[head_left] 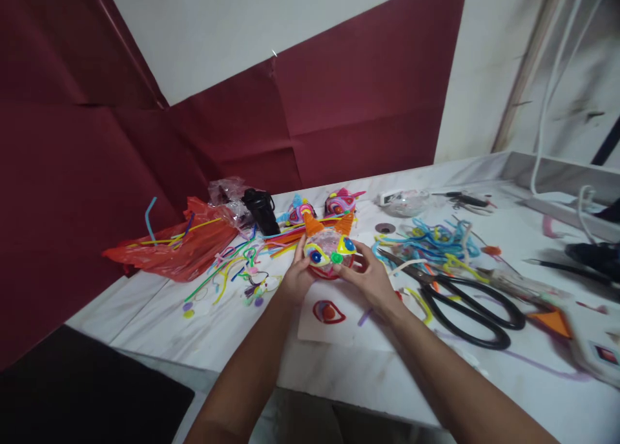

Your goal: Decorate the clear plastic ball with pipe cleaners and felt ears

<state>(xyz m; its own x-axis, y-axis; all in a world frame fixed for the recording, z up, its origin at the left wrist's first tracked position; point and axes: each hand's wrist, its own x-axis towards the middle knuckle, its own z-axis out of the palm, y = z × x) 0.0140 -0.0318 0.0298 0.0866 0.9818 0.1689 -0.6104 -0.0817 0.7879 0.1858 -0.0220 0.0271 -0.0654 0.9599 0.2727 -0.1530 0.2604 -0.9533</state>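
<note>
Between my two hands is a craft animal head (325, 242) with a clear, roundish body, orange ears, yellow-rimmed blue eyes and a green nose. My left hand (297, 277) grips its left side, fingers wrapped behind it. On the other side, my right hand (369, 277) holds it with the thumb near the nose. Just below lies a white paper (310, 331) bearing a red-outlined eye shape (329, 312). A purple strip (365, 316) is beside the paper, close to my right wrist.
Black-handled scissors (465, 308) lie right of my right arm, near tangled blue pipe cleaners (436, 240). A red plastic bag (188, 243) and black bottle (261, 211) stand at the back left. Two colourful craft pieces (340, 203) sit behind. A white glue-gun-like device (595, 340) is far right.
</note>
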